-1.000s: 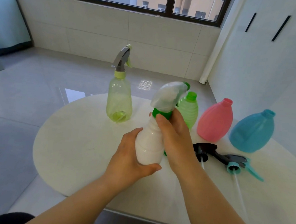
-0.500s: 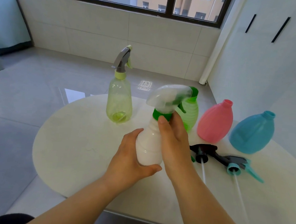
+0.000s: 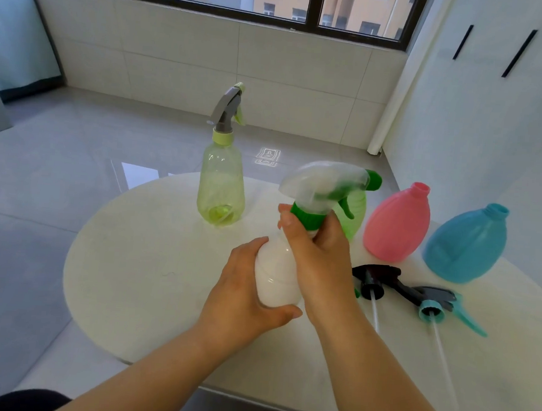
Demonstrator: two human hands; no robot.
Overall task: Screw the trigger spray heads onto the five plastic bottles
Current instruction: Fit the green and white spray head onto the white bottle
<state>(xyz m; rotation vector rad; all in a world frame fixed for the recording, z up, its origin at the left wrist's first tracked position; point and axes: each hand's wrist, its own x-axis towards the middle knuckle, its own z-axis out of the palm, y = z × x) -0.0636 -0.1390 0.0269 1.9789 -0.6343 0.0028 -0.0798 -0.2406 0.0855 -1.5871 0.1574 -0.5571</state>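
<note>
My left hand [image 3: 244, 296] grips the body of a white bottle [image 3: 274, 276] above the table. My right hand [image 3: 320, 257] is closed round the green collar of its clear and green spray head [image 3: 325, 186], whose nozzle points right. A yellow-green bottle [image 3: 221, 185] with a grey spray head stands at the back. A green bottle [image 3: 354, 214], mostly hidden behind the spray head, a pink bottle [image 3: 396, 223] and a blue bottle [image 3: 467, 244] stand at the right, the pink and blue ones without heads. A black spray head [image 3: 375, 278] and a teal spray head [image 3: 439, 303] lie on the table.
The round white table [image 3: 131, 259] ends close to my body, with grey floor tiles to the left and behind. A white wall [image 3: 493, 124] stands close at the right, right behind the blue bottle.
The spray head has turned on the white bottle: its nozzle has swung round to the right. My right hand has shifted its hold on the collar. My left hand kept the bottle still.
</note>
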